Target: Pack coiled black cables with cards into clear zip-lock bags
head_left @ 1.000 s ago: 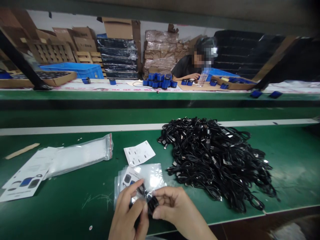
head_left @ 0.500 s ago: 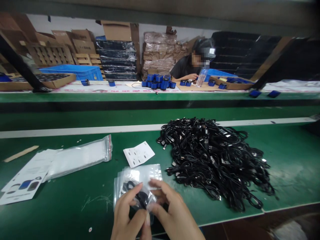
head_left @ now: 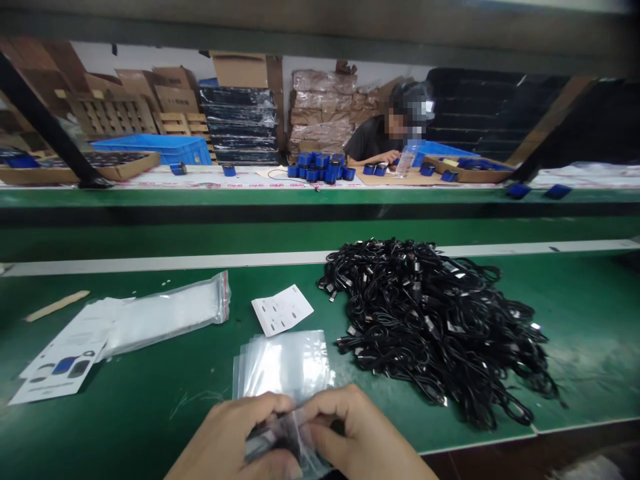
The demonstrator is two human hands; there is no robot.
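Observation:
My left hand (head_left: 240, 437) and my right hand (head_left: 347, 430) are close together at the bottom of the view, both closed on a clear plastic bag (head_left: 305, 450). Something dark shows inside the bag between my fingers, mostly hidden by them. Just beyond my hands lies a stack of flat clear bags (head_left: 287, 360) on the green bench. A folded printed leaflet (head_left: 283, 310) rests behind that stack. To the right spreads a large heap of black cables (head_left: 425, 320) with metal plugs, which neither hand touches.
At left lie a long clear pack of bags (head_left: 170, 320), printed sheets (head_left: 65, 363) and a wooden stick (head_left: 57, 305). Behind the bench, a raised shelf (head_left: 195, 177) carries blue-and-black devices (head_left: 320, 167). A person (head_left: 375, 140) works across from me, near a clear bottle (head_left: 405, 160).
Both hands have drawn down toward me, off the stack of bags, with the small bag between them. The black cable seen in it before is now mostly covered by my fingers.

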